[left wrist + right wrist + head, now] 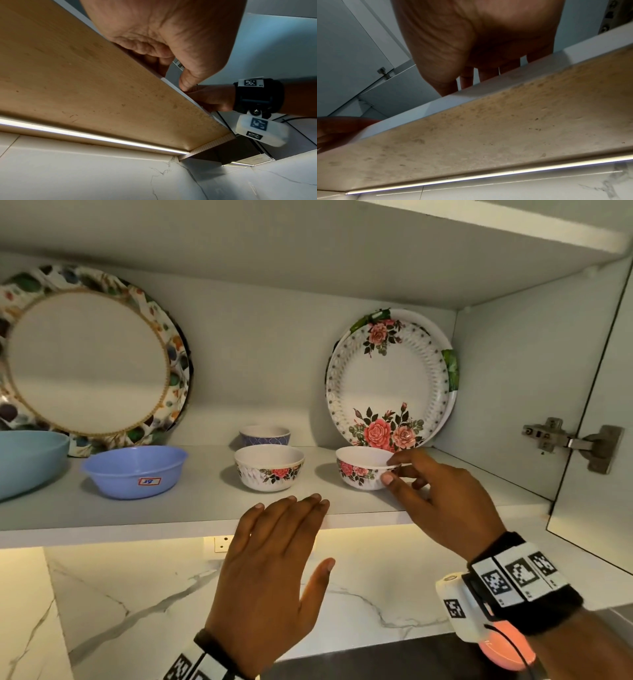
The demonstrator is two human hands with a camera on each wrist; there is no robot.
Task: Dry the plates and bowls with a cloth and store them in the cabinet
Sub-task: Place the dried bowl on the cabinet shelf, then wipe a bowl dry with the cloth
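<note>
A small white bowl with roses (359, 469) stands upright on the cabinet shelf (171, 508), in front of rose-patterned plates (387, 381) leaning on the back wall. My right hand (392, 470) holds the bowl's right side, index finger on the rim and thumb on the outer wall. My left hand (308, 529) is empty with straight fingers, its tips at the shelf's front edge. In the right wrist view my palm (471, 40) reaches over the shelf edge (488, 88), which hides the bowl. No cloth is in view.
A matching rose bowl (269, 469) and a blue-patterned bowl (264, 435) stand mid-shelf. Left of them are a blue plastic bowl (135, 470), a large teal bowl (27, 460) and a big leaf-rimmed plate (89, 361). The open door's hinge (568, 440) is at the right.
</note>
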